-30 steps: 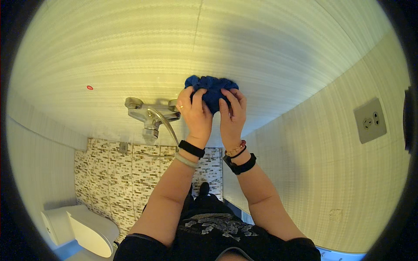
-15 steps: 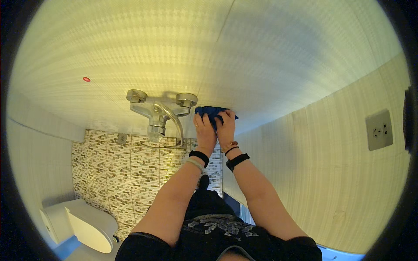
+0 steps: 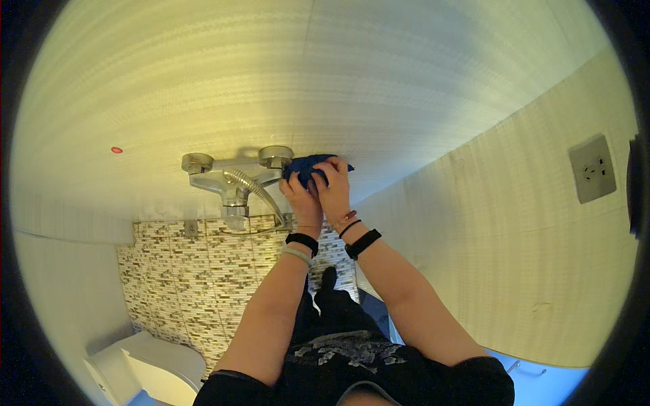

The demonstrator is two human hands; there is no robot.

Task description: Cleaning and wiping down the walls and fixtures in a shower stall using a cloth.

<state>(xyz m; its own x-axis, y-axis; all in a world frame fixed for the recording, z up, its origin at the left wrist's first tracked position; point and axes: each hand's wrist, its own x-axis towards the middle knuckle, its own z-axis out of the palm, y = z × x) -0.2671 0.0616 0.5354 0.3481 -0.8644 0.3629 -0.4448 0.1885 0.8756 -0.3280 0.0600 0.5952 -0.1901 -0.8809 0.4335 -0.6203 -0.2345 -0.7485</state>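
A dark blue cloth (image 3: 306,169) lies bunched against the wall, just right of a chrome shower mixer (image 3: 234,188). My left hand (image 3: 302,201) grips its lower left part, close to the mixer's right wall fitting (image 3: 275,156). Bent over the cloth's right part are the fingers of my right hand (image 3: 333,186), and the two hands nearly touch. Some fingertips are hidden in the folds. A coiled metal shower hose (image 3: 252,185) loops from the mixer down beside my left hand.
On the right wall sits a grey power socket (image 3: 592,169). A white toilet (image 3: 159,362) stands at the lower left on a mosaic-patterned floor (image 3: 183,284). The front wall (image 3: 203,81) carries a small red oval mark (image 3: 117,150). A floor drain (image 3: 191,229) lies below the mixer.
Both hands and the cloth have shifted left along the wall, closer to the mixer's right fitting. The cloth looks more bunched. The whole view has also turned slightly.
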